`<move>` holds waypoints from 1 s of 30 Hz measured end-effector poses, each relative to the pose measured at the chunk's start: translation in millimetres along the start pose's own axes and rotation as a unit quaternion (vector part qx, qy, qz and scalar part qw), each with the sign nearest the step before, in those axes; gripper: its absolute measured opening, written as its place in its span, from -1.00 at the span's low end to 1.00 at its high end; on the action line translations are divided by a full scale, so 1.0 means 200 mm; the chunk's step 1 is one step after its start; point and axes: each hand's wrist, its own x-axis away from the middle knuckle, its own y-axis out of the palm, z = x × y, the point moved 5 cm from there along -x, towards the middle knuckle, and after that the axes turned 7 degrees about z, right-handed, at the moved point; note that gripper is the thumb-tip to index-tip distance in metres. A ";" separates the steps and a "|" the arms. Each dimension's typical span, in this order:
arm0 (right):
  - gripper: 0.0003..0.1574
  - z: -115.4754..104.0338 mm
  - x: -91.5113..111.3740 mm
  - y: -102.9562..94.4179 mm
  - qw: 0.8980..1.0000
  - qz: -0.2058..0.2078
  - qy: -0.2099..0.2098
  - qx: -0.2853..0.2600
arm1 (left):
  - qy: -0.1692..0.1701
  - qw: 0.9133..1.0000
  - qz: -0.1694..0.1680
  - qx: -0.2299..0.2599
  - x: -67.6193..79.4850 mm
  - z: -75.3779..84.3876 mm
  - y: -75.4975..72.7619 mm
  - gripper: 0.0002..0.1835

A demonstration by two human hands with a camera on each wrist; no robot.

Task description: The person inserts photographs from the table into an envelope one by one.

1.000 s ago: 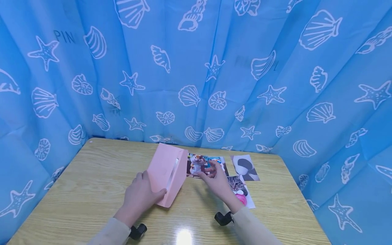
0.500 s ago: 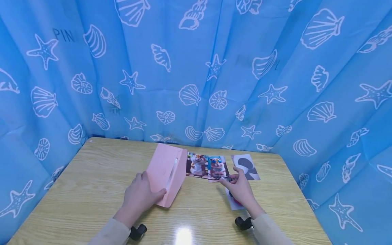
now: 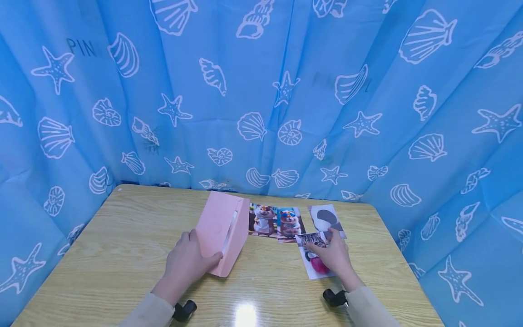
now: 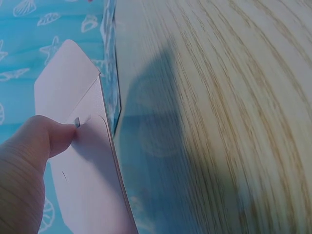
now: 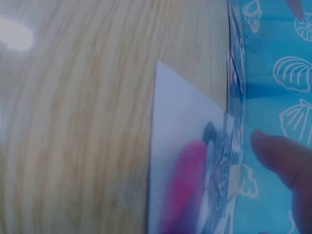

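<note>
My left hand (image 3: 188, 261) grips the lower left part of a pink paper envelope (image 3: 214, 222), which is held tilted over the table. In the left wrist view the thumb (image 4: 61, 139) presses on the envelope (image 4: 97, 161), and the other fingers are hidden behind it. My right hand (image 3: 337, 254) is over a cat photo card (image 3: 314, 268), its fingers loosely bent near the card's upper end. The right wrist view shows the thumb (image 5: 278, 156) apart from the card (image 5: 170, 126). Two hamster cards, one plain (image 3: 261, 222) and one with goggles (image 3: 291, 225), lie between the hands.
A grey and white card (image 3: 325, 218) lies at the back right, behind the right hand. The wooden table (image 3: 122, 236) ends at a blue shell-print curtain (image 3: 261, 91). A light glare (image 3: 245, 315) shows at the table's front.
My right hand has moved right from the hamster cards to the cat card, uncovering the goggled hamster. The cat card has shifted slightly left. My left hand stays on the envelope.
</note>
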 end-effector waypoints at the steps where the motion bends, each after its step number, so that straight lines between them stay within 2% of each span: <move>1: 0.26 0.00 0.00 0.00 1.000 0.003 0.000 0.011 | 0.000 1.000 0.000 0.000 0.00 0.00 0.00 0.14; 6: 0.29 0.02 0.00 0.01 0.998 0.010 0.007 0.059 | -0.001 1.000 0.001 0.002 0.00 0.00 0.00 0.14; 11: 0.28 0.04 0.01 0.02 0.997 0.002 0.016 0.081 | 0.003 1.000 0.003 0.001 0.00 0.00 0.00 0.16; 18: 0.32 0.05 0.01 0.03 0.997 -0.005 0.015 0.076 | 0.004 1.000 0.005 0.000 0.00 0.00 0.00 0.15; 30: 0.28 0.05 0.00 0.05 0.997 -0.001 0.011 0.070 | -0.002 1.000 -0.001 -0.005 0.01 -0.01 0.01 0.13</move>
